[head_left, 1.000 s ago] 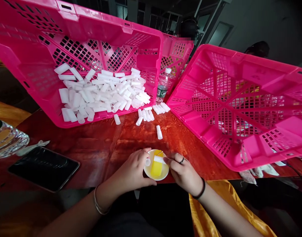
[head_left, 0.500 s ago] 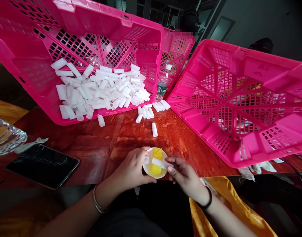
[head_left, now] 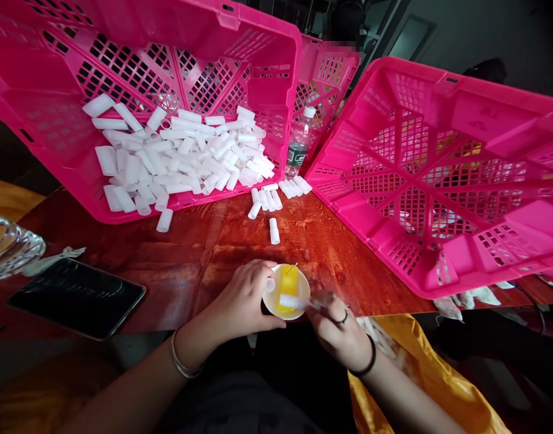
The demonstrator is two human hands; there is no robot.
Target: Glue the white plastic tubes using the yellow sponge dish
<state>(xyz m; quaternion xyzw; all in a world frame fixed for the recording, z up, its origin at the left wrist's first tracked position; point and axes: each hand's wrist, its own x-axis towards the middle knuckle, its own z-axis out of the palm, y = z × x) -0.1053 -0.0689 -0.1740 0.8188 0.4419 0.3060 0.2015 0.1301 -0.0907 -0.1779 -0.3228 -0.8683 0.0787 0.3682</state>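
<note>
A small white bowl (head_left: 299, 310) with a yellow sponge (head_left: 288, 282) in it sits at the near edge of the red-brown table (head_left: 204, 253). My left hand (head_left: 243, 298) is curled beside the bowl's left rim and pinches a short white tube (head_left: 270, 285). My right hand (head_left: 337, 325) is closed on another white tube (head_left: 291, 301), holding it across the bowl over the sponge. Its fingers are slightly blurred.
A tilted pink crate (head_left: 136, 66) at the back left holds several white tubes (head_left: 181, 160); a few loose ones (head_left: 273, 230) lie on the table. A second pink crate (head_left: 439, 175) leans at the right. A water bottle (head_left: 300, 144) stands between them. A phone (head_left: 78, 296) and a glass dish (head_left: 9, 250) lie at the left.
My right hand has drawn back toward me and lowered its tube across the bowl. The view has tipped slightly downward. My left hand stays by the bowl.
</note>
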